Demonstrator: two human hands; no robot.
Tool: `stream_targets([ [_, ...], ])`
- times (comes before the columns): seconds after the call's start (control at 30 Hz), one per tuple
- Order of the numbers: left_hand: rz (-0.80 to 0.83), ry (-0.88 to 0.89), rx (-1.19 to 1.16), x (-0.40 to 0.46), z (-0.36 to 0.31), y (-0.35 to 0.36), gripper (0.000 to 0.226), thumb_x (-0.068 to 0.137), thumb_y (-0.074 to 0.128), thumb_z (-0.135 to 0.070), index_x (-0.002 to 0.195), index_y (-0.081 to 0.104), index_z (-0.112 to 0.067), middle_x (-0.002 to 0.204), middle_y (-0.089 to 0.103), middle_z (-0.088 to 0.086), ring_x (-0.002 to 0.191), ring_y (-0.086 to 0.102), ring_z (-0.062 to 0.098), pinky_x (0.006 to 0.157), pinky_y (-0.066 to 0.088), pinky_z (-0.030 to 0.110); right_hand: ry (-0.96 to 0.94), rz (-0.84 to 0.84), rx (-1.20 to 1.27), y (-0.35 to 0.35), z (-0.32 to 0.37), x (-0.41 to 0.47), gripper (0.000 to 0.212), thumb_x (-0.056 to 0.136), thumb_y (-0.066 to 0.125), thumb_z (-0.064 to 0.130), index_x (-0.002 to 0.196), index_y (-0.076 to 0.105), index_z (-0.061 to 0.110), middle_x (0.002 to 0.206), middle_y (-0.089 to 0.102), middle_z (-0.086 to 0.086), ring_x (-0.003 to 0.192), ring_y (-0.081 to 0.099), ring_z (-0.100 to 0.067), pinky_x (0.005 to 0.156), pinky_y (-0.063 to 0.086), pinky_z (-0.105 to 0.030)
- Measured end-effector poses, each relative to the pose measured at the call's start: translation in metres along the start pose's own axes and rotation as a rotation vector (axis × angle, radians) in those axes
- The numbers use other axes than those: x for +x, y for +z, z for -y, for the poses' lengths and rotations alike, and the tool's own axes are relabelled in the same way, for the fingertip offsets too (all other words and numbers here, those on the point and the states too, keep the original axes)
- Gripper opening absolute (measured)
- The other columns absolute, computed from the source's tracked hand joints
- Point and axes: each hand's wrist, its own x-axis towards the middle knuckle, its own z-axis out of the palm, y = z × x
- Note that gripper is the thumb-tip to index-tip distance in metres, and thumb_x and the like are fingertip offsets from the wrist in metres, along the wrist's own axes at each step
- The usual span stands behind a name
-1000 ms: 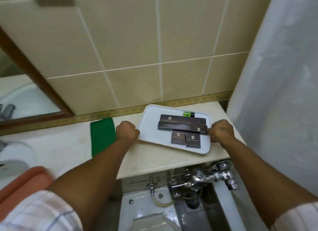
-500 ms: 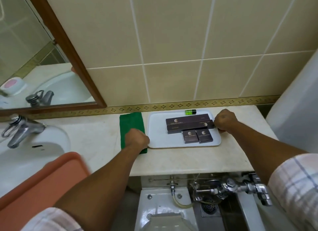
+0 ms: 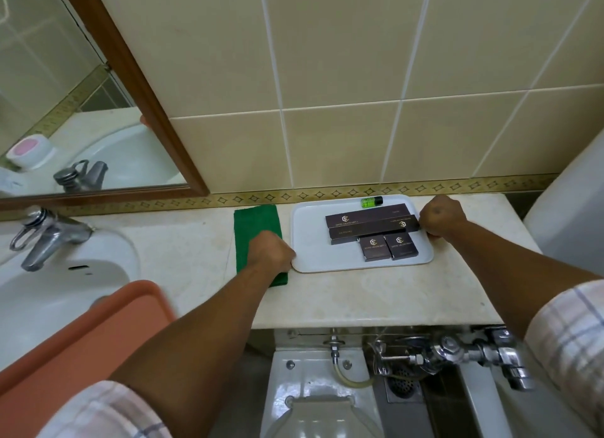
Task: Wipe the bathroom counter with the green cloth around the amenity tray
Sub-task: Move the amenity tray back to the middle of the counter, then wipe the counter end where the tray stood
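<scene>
Head view: flat green cloth point(image 3: 256, 228) beside tray point(image 3: 310, 241)

My left hand point(image 3: 270, 251) and right hand point(image 3: 442, 216) grip opposite ends of the white amenity tray point(image 3: 310, 241) on the counter point(image 3: 359, 294). The green cloth point(image 3: 256, 222) lies flat just left, under my left wrist.

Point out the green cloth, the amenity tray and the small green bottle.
green cloth point(image 3: 255, 222): head view, on the upper flat part, above the left hand.
amenity tray point(image 3: 310, 238): head view, on the bare white floor left of the boxes.
small green bottle point(image 3: 371, 202): head view, on the bottle's body, at the tray's back edge.
</scene>
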Motion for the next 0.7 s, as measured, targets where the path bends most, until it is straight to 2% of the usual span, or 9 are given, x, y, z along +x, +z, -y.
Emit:
stream_targets([
  [0.07, -0.091, 0.024, 0.011, 0.012, 0.002, -0.014, 0.014, 0.084, 0.072, -0.020, 0.084, 0.072, -0.007, 0.076, 0.068, 0.007, 0.073, 0.066, 0.022, 0.057, 0.051, 0.030, 0.001, -0.069, 0.084, -0.005, -0.001, -0.012, 0.003, 0.080, 0.064, 0.002, 0.077, 0.064, -0.001, 0.087, 0.062, -0.022, 0.088, 0.063, -0.037, 0.071, 0.050, -0.035],
  [0.17, -0.201, 0.012, 0.065, 0.035, 0.012, -0.040, 0.034, 0.084, 0.073, -0.033, 0.105, 0.065, -0.008, 0.103, 0.067, 0.011, 0.090, 0.062, 0.025, 0.070, 0.051, 0.033, -0.018, -0.228, 0.325, 0.014, 0.020, -0.064, 0.019, 0.083, 0.061, 0.009, 0.095, 0.075, 0.005, 0.100, 0.073, -0.019, 0.096, 0.067, -0.037, 0.084, 0.053, -0.037],
  [0.2, -0.198, -0.024, 0.096, 0.042, 0.015, -0.045, 0.047, 0.082, 0.075, -0.037, 0.115, 0.061, -0.007, 0.114, 0.064, 0.014, 0.100, 0.062, 0.029, 0.080, 0.054, 0.037, -0.056, -0.195, 0.387, 0.032, 0.032, -0.090, 0.019, 0.083, 0.059, 0.009, 0.092, 0.077, 0.007, 0.096, 0.075, -0.017, 0.092, 0.069, -0.036, 0.084, 0.056, -0.037],
  [0.27, -0.154, -0.099, 0.092, 0.051, 0.015, -0.052, 0.063, 0.077, 0.078, -0.041, 0.124, 0.055, -0.006, 0.124, 0.061, 0.016, 0.113, 0.060, 0.033, 0.091, 0.054, 0.039, -0.099, 0.034, 0.488, 0.077, 0.060, -0.148, 0.019, 0.084, 0.060, 0.007, 0.084, 0.078, 0.005, 0.085, 0.077, -0.016, 0.083, 0.072, -0.034, 0.078, 0.059, -0.041],
  [0.33, -0.116, -0.128, 0.042, 0.055, 0.011, -0.058, 0.066, 0.072, 0.083, -0.041, 0.122, 0.057, -0.006, 0.124, 0.063, 0.015, 0.113, 0.061, 0.032, 0.087, 0.054, 0.037, 0.023, 0.304, 0.589, 0.121, 0.088, -0.198, 0.012, 0.085, 0.069, 0.012, 0.078, 0.075, 0.004, 0.081, 0.076, -0.014, 0.076, 0.073, -0.032, 0.073, 0.062, -0.043],
  [0.43, -0.074, -0.153, -0.050, 0.059, 0.010, -0.064, 0.068, 0.066, 0.088, -0.038, 0.118, 0.057, -0.006, 0.117, 0.066, 0.014, 0.102, 0.063, 0.030, 0.068, 0.050, 0.033, 0.299, 0.500, 0.740, 0.155, 0.123, -0.228, 0.024, 0.080, 0.080, 0.025, 0.076, 0.062, 0.010, 0.084, 0.069, -0.008, 0.073, 0.071, -0.024, 0.058, 0.059, -0.029],
  [0.53, -0.011, -0.187, -0.240, 0.070, 0.018, -0.064, 0.065, 0.067, 0.089, -0.025, 0.118, 0.056, -0.004, 0.116, 0.065, 0.016, 0.094, 0.062, 0.030, 0.073, 0.052, 0.035, 0.554, 0.579, 1.000, 0.165, 0.155, -0.228, 0.043, 0.072, 0.087, 0.025, 0.102, 0.063, 0.006, 0.104, 0.067, -0.009, 0.090, 0.071, -0.031, 0.070, 0.063, -0.038],
  [0.6, 0.013, -0.194, -0.355, 0.073, 0.024, -0.062, 0.059, 0.072, 0.084, -0.019, 0.121, 0.056, -0.004, 0.116, 0.064, 0.016, 0.092, 0.061, 0.028, 0.073, 0.051, 0.035, 0.651, 0.581, 1.075, 0.169, 0.168, -0.228, 0.048, 0.072, 0.087, 0.023, 0.106, 0.060, 0.006, 0.107, 0.064, -0.010, 0.093, 0.069, -0.034, 0.073, 0.063, -0.044],
  [0.7, 0.047, -0.151, -0.522, 0.072, 0.033, -0.066, 0.040, 0.076, 0.077, -0.016, 0.112, 0.059, -0.010, 0.104, 0.064, 0.010, 0.080, 0.059, 0.022, 0.064, 0.047, 0.031, 0.709, 0.624, 1.206, 0.174, 0.173, -0.236, 0.034, 0.085, 0.074, 0.014, 0.113, 0.057, 0.002, 0.105, 0.065, -0.019, 0.085, 0.071, -0.034, 0.055, 0.061, -0.035],
])
